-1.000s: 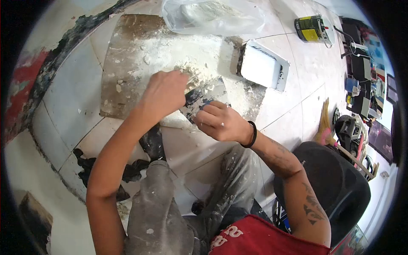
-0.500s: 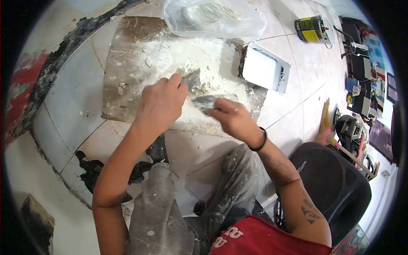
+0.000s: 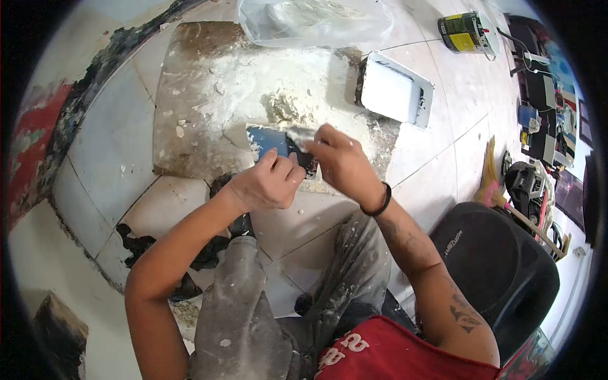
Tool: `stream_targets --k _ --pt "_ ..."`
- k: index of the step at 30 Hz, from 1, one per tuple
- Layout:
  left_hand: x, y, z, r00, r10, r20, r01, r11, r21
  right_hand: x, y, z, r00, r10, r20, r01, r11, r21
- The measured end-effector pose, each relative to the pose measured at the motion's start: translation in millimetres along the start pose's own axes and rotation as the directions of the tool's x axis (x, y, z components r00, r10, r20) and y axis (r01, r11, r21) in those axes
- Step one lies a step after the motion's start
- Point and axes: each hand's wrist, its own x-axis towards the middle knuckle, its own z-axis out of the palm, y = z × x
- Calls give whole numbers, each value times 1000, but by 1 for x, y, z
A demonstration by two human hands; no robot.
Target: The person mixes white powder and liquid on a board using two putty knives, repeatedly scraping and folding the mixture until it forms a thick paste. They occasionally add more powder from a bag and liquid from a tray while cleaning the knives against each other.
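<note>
Left hand (image 3: pixel 269 183): moved back towards the person's body since the earlier frame, from over the powdery middle of the board to beyond its near edge. Its grip was clamped on the blue-faced blade (image 3: pixel 267 140), fingers drawn together at the near side; the blade, which now showed its blue face, lay flat-looking above the near part of the board

Right hand (image 3: pixel 345 166): moved slightly, level with the board's near right part. Its grip was closed on the scraper (image 3: pixel 303 134), a grey blade smeared with pale paste, which reached leftward over the dark end of the blue-faced blade; whether the two touched could not be told. A black band (image 3: pixel 380 199) circled the wrist

Board (image 3: pixel 183 136): one, worn and brown, flat on the tiled floor (image 3: pixel 101 152), coated over much of its surface with whitish powder and paste. A rough pale mound (image 3: pixel 285 106) stood on it, just beyond the two tools

White tray (image 3: pixel 394 88): one, shallow, dark-stained along its left side, at the right edge of the board

Plastic bag (image 3: pixel 253 26): one, translucent, with pale powder inside, at the board's far edge

Can (image 3: pixel 461 33): one, dark with a yellow label, on the floor well apart from the board, beyond the tray

Right side: a broom (image 3: pixel 491 177) with straw-coloured bristles and a black speaker (image 3: pixel 487 259)

Left side: crumpled black material (image 3: pixel 136 244) on the floor, near the person's leg
</note>
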Motion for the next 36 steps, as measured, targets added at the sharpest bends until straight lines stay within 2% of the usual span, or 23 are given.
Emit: stream_targets --k 2,4,7,11,14,18,19,21,23,24,29,32,36 --pt "-3 -3 4 1000 24 8 -24 1000 1 11 17 4 1000 2 9 -2 1000 -5" --pt "-8 -7 8 998 56 40 -57 998 23 16 15 -1 999 8 -48 -8 1000 -13" --pt "-11 -14 9 996 69 51 -66 996 -66 9 -8 -13 997 74 -35 -73 997 27" --pt "-6 -13 6 994 102 47 -91 978 -189 3 -23 -3 1000 30 0 -29 991 127" --pt "-1 -15 7 978 165 -125 -174 982 -69 12 -6 4 999 45 -8 -44 997 60" --pt "-4 -17 2 982 155 -105 -169 975 -143 20 1 -13 991 100 -94 -86 986 140" --pt "-7 -18 -1 985 147 -91 -161 972 -171 20 -7 -23 993 96 -74 -89 992 85" --pt "-10 -21 -3 987 145 -70 -158 962 -224 12 -20 -30 994 106 -29 -102 988 118" --pt "-10 -21 -4 982 159 -107 -176 967 -182 4 -24 -28 996 83 -8 -80 978 194" --pt "-8 -21 -4 977 170 -129 -190 968 -163 4 -28 -27 992 118 48 -125 970 207" --pt "3 -16 -14 956 244 -162 -268 952 -147 17 1 -1 997 46 -56 -40 994 100" --pt "5 -17 -12 954 235 -184 -265 952 -156 24 16 -7 995 50 -86 -39 991 127" --pt "-7 -17 -7 962 241 -131 -261 952 -163 16 -18 -37 989 147 -32 -141 981 136"
